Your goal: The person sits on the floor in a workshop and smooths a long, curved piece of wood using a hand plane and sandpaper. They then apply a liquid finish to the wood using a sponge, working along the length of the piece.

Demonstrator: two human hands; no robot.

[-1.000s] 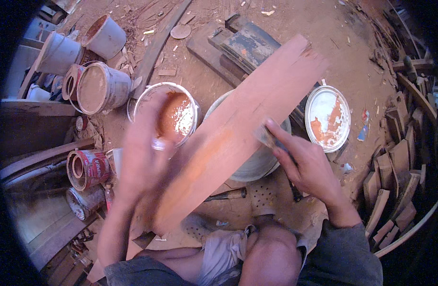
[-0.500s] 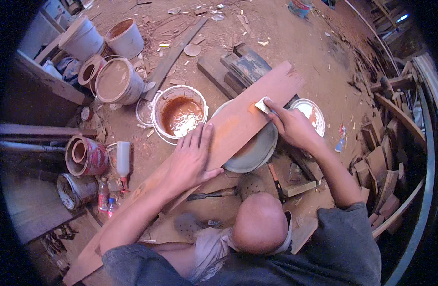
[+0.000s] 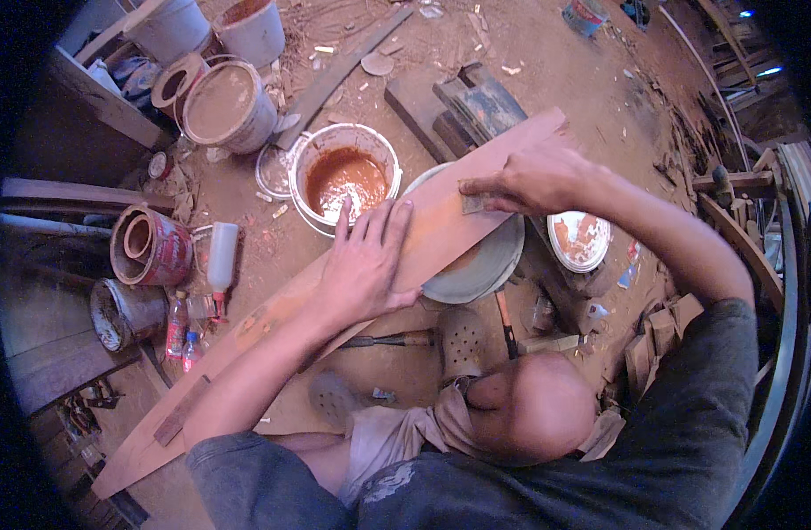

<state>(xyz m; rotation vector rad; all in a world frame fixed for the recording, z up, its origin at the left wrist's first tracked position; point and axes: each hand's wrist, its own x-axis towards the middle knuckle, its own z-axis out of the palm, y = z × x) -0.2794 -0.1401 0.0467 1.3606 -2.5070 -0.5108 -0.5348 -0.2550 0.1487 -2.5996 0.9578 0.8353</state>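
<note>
A long reddish wooden plank runs diagonally from the lower left to the upper right, with orange smears of filler on its face. My left hand lies across the plank with fingers stretched; some fingertips reach past its far edge, and the thumb is at the near edge. Closer to the plank's upper end, my right hand pinches a small flat scraper against the wood. Part of the scraper is hidden by the fingers. Beyond the left fingertips stands a white bucket of wet reddish-brown filler.
Under the plank sits a round grey basin. A white tub stands to its right. Lidded and open buckets, a red can and a plastic bottle line the left. Wood scraps pile up at the right.
My right hand has turned over the plank, its forearm swinging farther right, with the scraper still pinched and moved slightly toward the left hand. My left hand keeps its place on the plank. The view has shifted.
</note>
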